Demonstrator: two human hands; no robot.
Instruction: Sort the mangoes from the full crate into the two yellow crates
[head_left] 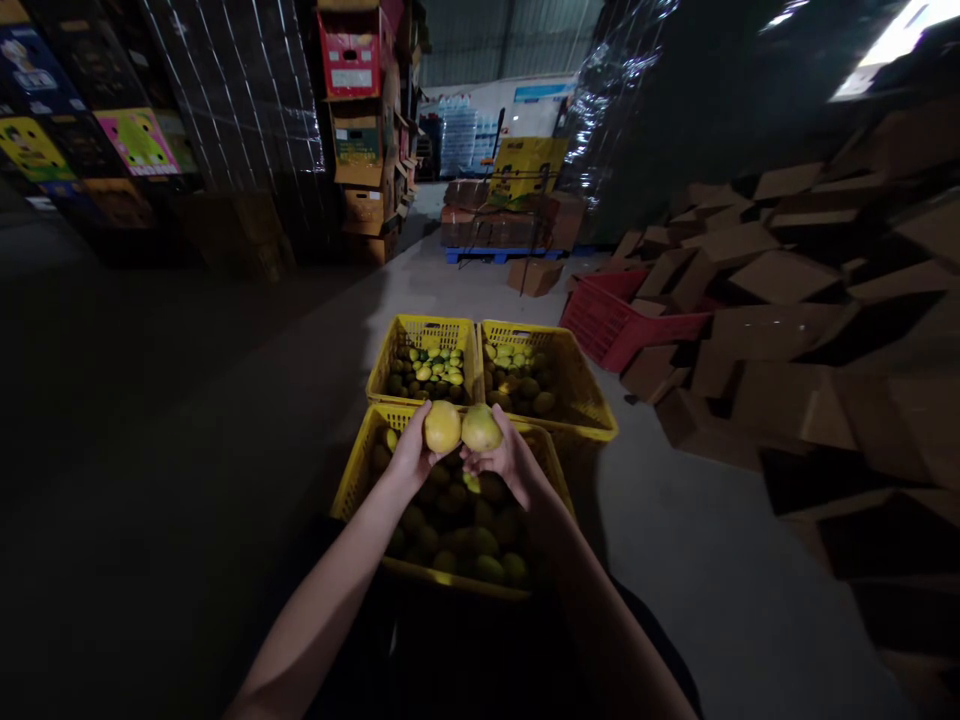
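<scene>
My left hand (411, 450) is closed round a yellow citrus fruit (442, 427). Right beside it, a greener citrus fruit (481, 428) sits in my right hand (508, 460), whose fingers curl under it. The two fruits are side by side, nearly touching, above the near yellow crate (457, 580). In that crate lie many green citrus fruits (484, 541), partly in shadow. Behind it stand a back left yellow crate (382, 350) with small yellow-green fruits (427, 372) and a back right yellow crate (589, 390) with larger, darker fruits (529, 387) and a few lighter ones.
A red crate (611, 325) and a big heap of cardboard boxes (795, 350) lie to the right. Stacked cartons (360, 150) rise at the back left. A blue pallet (499, 256) bears boxes at the back, with a loose carton (535, 275) before it. Grey floor (667, 540) surrounds the crates.
</scene>
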